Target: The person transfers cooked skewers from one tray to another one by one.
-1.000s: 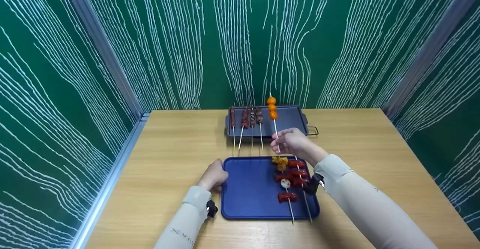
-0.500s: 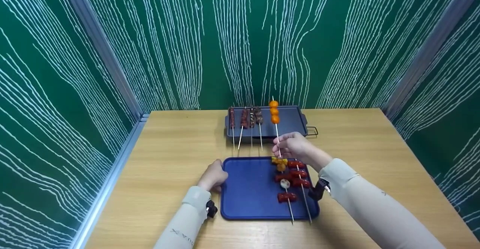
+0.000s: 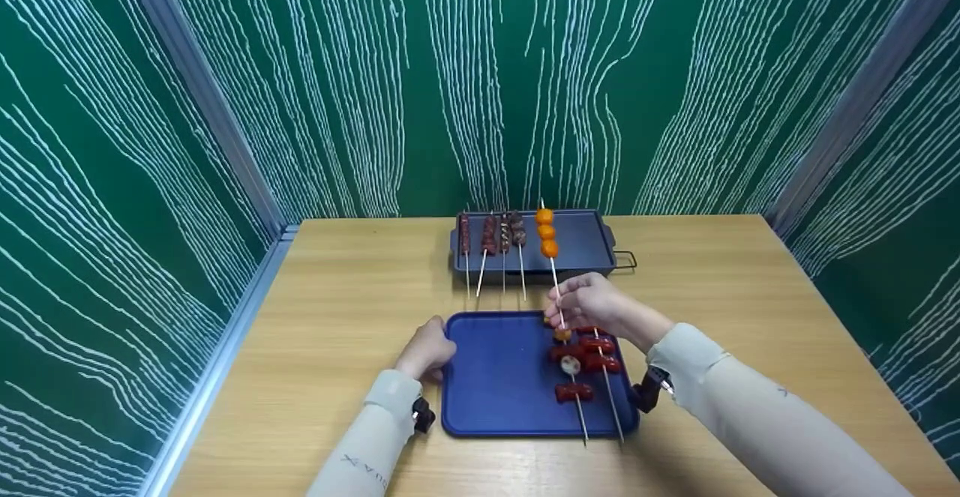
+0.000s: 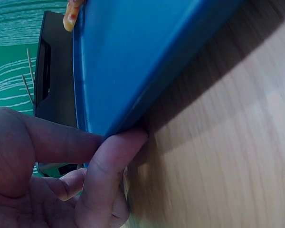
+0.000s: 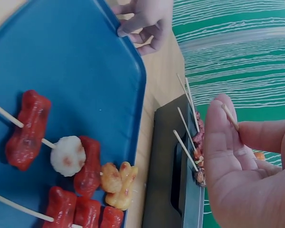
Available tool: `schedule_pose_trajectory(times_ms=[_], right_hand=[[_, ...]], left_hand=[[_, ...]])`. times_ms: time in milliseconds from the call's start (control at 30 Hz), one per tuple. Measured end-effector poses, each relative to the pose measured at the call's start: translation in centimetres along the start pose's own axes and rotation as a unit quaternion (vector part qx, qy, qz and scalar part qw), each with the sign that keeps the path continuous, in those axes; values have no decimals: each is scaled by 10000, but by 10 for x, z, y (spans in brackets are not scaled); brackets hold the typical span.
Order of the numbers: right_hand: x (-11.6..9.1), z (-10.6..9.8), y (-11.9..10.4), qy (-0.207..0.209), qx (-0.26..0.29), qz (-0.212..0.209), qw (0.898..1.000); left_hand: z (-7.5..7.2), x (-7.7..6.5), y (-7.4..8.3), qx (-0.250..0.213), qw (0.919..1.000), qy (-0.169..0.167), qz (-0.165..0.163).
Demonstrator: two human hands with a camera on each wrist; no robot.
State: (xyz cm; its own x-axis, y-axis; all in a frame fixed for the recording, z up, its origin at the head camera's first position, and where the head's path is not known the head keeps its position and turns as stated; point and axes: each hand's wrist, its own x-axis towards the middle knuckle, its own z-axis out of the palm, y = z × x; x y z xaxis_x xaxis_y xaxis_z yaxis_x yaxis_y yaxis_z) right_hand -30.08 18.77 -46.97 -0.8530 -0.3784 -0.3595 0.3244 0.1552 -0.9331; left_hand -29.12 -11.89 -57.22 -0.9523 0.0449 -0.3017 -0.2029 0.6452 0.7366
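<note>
In the head view my right hand [image 3: 589, 303] pinches the stick of a skewer with orange balls [image 3: 547, 233], the balls appearing over the grill pan. The stick's end [image 5: 230, 117] pokes out between thumb and fingers in the right wrist view. Below that hand lies the blue tray [image 3: 499, 377], and my left hand [image 3: 427, 348] grips its far left corner. Thumb and finger pinch the rim [image 4: 128, 107] in the left wrist view. On the tray's right side rest a skewer of red sausages [image 3: 600, 363] and a mixed skewer [image 5: 68, 156] with red, white and yellow pieces.
A dark grill pan [image 3: 581, 242] with a wire handle [image 3: 625, 260] stands behind the tray. Several meat skewers [image 3: 489, 235] lie on its left half, sticks overhanging the front edge. Green walls with white lines [image 3: 465, 85] enclose the wooden table [image 3: 337, 287].
My right hand has moved toward me and slightly right with the orange-ball skewer, now overlapping the tray's far edge. The left hand stays on the tray corner.
</note>
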Motion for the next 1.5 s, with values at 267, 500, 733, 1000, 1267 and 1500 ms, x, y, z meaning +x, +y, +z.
schedule_pose_trajectory(times_ms=[267,500,733,1000,1267,1500], right_hand=[[-6,0,8,-115,-36,82,9999],[-12,2,14,-177,-188,211,9994],[-16,8,21,-251,-191,256,9992],[-20,15,29,-244,-79,338,9991],[-26,20,37,-262,-156,291,9991],[-31,22,41,-280,-223,334,9988]], left_hand=[[1,0,-1,-50,10000,-2,34],[0,0,-2,-56,9999,14,91],[0,0,-3,-79,9999,7,108],[7,21,-21,-24,9998,59,200],[7,22,-18,-93,9999,-10,114],[4,16,-13,-224,9997,-18,54]])
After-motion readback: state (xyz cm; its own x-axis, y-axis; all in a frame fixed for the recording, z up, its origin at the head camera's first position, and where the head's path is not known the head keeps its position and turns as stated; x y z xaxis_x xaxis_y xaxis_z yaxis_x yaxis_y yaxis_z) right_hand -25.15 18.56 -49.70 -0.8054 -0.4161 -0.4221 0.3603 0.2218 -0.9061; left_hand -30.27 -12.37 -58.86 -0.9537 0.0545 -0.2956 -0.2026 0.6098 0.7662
